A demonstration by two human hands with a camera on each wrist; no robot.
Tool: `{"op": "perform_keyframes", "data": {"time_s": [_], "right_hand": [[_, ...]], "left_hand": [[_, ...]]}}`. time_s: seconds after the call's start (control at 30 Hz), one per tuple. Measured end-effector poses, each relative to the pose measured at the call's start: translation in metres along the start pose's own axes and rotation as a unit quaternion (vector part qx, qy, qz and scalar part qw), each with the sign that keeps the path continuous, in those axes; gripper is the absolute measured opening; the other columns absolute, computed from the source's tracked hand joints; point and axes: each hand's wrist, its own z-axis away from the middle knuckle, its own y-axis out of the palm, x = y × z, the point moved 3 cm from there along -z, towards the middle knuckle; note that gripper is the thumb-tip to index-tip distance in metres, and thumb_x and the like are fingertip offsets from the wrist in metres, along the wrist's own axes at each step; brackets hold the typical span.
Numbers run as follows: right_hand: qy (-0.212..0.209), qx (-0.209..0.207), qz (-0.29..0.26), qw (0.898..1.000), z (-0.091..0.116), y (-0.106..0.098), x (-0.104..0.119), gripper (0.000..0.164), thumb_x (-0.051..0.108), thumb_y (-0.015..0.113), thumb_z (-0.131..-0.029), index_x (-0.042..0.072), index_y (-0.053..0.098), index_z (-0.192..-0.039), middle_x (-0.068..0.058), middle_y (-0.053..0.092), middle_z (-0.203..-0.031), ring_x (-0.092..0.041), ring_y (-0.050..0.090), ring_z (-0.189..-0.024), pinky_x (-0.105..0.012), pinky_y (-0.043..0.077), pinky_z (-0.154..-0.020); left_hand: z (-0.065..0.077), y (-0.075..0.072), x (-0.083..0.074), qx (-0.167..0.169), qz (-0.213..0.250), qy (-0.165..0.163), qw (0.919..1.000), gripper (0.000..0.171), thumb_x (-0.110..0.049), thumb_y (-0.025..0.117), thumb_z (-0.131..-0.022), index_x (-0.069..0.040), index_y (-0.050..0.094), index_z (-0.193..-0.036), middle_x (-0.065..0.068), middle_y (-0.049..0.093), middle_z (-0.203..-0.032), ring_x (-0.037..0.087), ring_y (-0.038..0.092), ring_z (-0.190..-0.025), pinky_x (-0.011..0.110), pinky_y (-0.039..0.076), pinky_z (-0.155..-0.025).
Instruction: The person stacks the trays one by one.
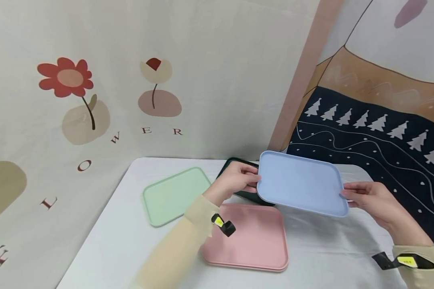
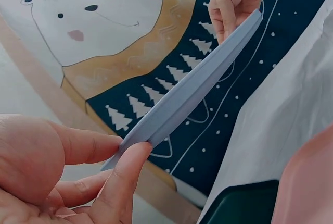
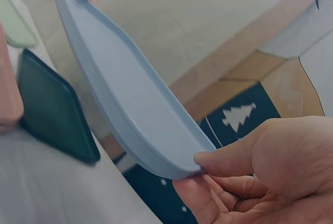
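Note:
A light blue rectangular tray (image 1: 300, 182) is held up above the table, tilted, its inner face toward the head camera. My left hand (image 1: 240, 178) pinches its left short edge between thumb and fingers. At the opposite end, my right hand (image 1: 369, 198) grips the right edge, thumb on the rim in the right wrist view. Behind the left hand lies a dark green tray (image 3: 57, 107), partly covered in the head view. Below it are pink trays (image 1: 247, 241), stacked, with the left sleeve overlapping their left side. A light green tray (image 1: 175, 196) lies to the left.
The white table (image 1: 322, 257) carries the trays. Behind it hangs a pale cloth (image 1: 217, 80) printed with flowers and letters. At the right is a dark navy cloth section (image 1: 347, 140) with white trees. Each sleeve bears a black strap (image 1: 416, 261) with a yellow label.

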Motion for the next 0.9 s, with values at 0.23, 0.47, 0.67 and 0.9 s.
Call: {"op": "perform_keyframes", "data": {"time_s": [0.23,0.47,0.67,0.9], "right_hand": [[-0.022,0.015,-0.03,0.999,0.002,0.019,0.015,0.047,0.009,0.067,-0.106,-0.023,0.051,-0.135,-0.013,0.067,-0.116,-0.009,0.069,-0.092,-0.028,0.064,-0.08],[-0.032,0.028,-0.064,0.997,0.006,0.042,0.025,0.046,0.004,0.068,-0.104,-0.025,0.05,-0.134,-0.012,0.068,-0.112,-0.01,0.069,-0.092,-0.03,0.065,-0.079],[-0.024,0.042,-0.088,0.995,0.011,0.065,0.03,0.047,0.003,0.07,-0.102,-0.025,0.051,-0.134,-0.017,0.068,-0.112,-0.014,0.07,-0.091,-0.033,0.065,-0.079],[-0.01,0.053,-0.118,0.992,0.014,0.087,0.028,0.045,0.001,0.071,-0.1,-0.025,0.052,-0.132,-0.017,0.068,-0.109,-0.016,0.071,-0.091,-0.034,0.066,-0.079]], "left_hand": [[0.022,-0.022,0.008,-0.021,-0.026,0.002,0.9994,0.031,-0.008,0.078,-0.097,0.005,0.071,-0.125,0.013,0.075,-0.099,0.024,0.076,-0.086,0.035,0.066,-0.072],[0.045,-0.043,0.019,-0.022,-0.03,0.012,0.9992,0.034,-0.009,0.075,-0.1,0.008,0.066,-0.127,0.014,0.075,-0.101,0.029,0.075,-0.09,0.04,0.067,-0.077],[0.063,-0.061,0.028,-0.043,-0.047,0.007,0.9979,0.032,-0.009,0.076,-0.099,0.006,0.067,-0.126,0.013,0.073,-0.096,0.024,0.075,-0.086,0.039,0.066,-0.076],[0.081,-0.072,0.038,-0.049,-0.047,0.001,0.9977,0.031,-0.007,0.075,-0.099,0.008,0.067,-0.125,0.013,0.07,-0.092,0.022,0.073,-0.081,0.042,0.066,-0.075]]}}
